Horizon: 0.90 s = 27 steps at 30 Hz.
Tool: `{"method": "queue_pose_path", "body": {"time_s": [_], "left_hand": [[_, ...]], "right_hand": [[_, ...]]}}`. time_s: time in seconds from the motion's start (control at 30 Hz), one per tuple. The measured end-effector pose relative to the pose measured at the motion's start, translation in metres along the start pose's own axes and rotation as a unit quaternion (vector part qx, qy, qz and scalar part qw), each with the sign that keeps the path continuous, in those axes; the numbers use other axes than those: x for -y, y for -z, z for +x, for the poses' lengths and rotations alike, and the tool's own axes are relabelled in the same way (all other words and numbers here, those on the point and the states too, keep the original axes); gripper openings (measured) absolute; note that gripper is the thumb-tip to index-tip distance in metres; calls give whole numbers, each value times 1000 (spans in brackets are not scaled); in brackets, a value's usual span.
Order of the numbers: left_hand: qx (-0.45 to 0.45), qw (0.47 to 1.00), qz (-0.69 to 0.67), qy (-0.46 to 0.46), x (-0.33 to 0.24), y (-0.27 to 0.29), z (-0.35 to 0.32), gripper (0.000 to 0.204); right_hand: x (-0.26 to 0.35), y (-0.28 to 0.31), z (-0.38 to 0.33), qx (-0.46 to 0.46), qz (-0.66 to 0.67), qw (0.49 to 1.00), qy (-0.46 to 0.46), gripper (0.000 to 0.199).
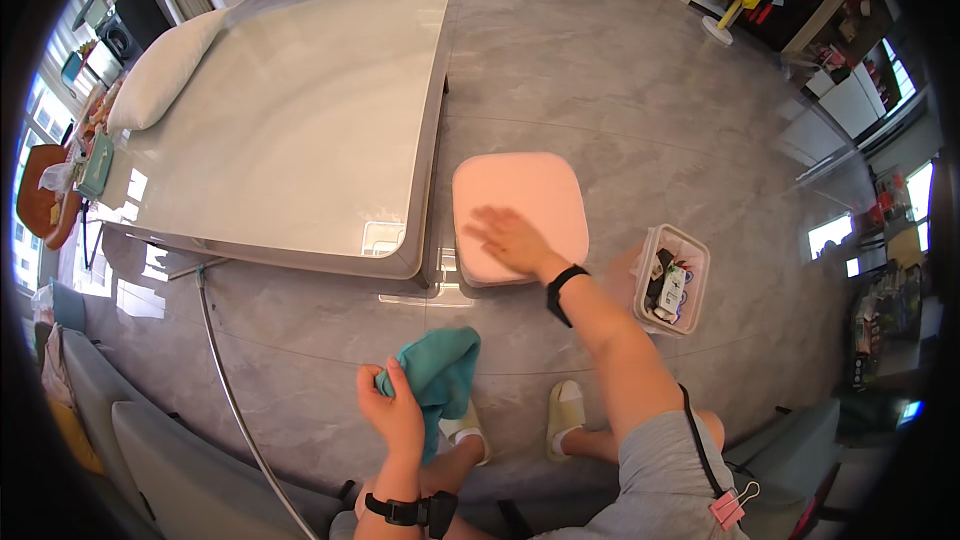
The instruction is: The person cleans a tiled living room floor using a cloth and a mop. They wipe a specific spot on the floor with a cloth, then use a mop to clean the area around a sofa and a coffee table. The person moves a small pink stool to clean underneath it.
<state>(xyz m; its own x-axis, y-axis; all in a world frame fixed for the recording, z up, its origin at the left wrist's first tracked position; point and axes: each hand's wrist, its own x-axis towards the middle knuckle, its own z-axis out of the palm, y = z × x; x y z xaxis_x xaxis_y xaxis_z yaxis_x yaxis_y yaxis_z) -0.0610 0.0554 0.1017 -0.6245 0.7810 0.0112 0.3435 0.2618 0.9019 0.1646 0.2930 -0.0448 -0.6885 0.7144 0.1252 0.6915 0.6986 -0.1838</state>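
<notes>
My left hand [392,408] is closed on a teal cloth [442,370], which hangs down in loose folds above my lap. My right hand [508,242] reaches forward with its fingers stretched out over the pink top of a square stool with rounded corners [530,190]. The fingers are a little blurred, and the palm appears to rest on the stool's surface. Nothing shows in that hand. A black band circles each of my wrists.
A large pale glossy table [310,120] stands left of the stool, with a white pillow [170,70] at its far left. A pale bin [700,290] with packages sits right of the stool. A curved metal tube [222,370] runs along the left beside a grey sofa [180,460].
</notes>
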Motion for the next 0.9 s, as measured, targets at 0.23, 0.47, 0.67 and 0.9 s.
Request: {"method": "queue_pose_path", "body": {"time_s": [0.23,0.47,0.67,0.9], "left_hand": [[7,1000,-19,0,-8,-6,-4,31],[34,999,-20,17,-14,-2,-4,30],[108,986,-116,47,-6,-3,-8,27],[295,832,-420,211,-34,23,-19,25]], "right_hand": [[-61,-19,-4,-138,-136,845,-498,60],[43,-25,6,-79,-24,996,-31,48],[84,4,-130,95,-66,991,-73,46],[188,104,-172,-45,601,765,-227,59]]}}
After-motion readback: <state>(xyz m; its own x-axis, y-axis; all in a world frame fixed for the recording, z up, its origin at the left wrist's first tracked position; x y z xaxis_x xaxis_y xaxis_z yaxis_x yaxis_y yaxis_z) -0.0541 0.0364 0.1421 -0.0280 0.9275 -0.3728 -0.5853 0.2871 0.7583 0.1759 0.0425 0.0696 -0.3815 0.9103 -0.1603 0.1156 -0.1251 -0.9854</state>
